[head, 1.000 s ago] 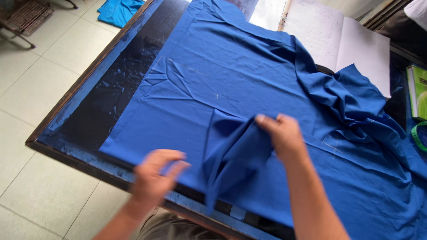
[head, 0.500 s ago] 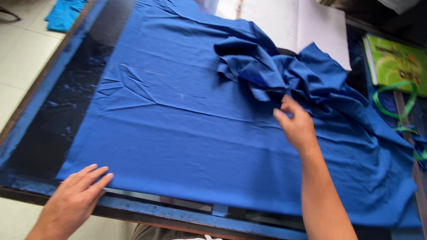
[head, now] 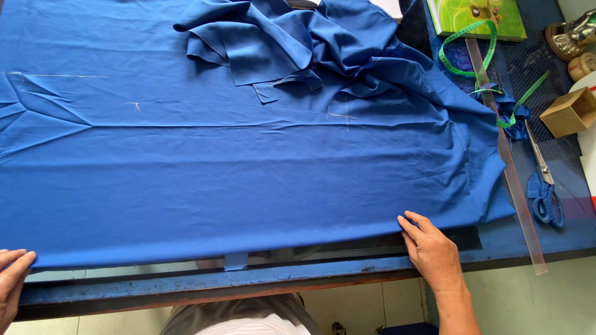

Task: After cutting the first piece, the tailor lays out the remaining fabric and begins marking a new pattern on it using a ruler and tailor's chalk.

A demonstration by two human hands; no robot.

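Observation:
A large sheet of blue cloth (head: 236, 174) lies spread flat over a blue-edged work table (head: 261, 282). Its far part is bunched into a crumpled heap (head: 292, 43). Faint chalk marks show on the flat area. My right hand (head: 428, 248) rests on the cloth's near edge, fingers flat and together, pressing the hem against the table. My left hand (head: 12, 276) sits at the cloth's near left corner, fingers touching its edge. Neither hand lifts anything.
To the right of the cloth lie a long clear ruler (head: 509, 161), blue-handled scissors (head: 545, 192), a green measuring tape (head: 481, 53), a small cardboard box (head: 570, 111) and a green book (head: 475, 15). Tiled floor shows below the table edge.
My right hand let go of the bunched cloth at the far side and came back to the near hem. My left hand stays at the near left corner. The view shifted right.

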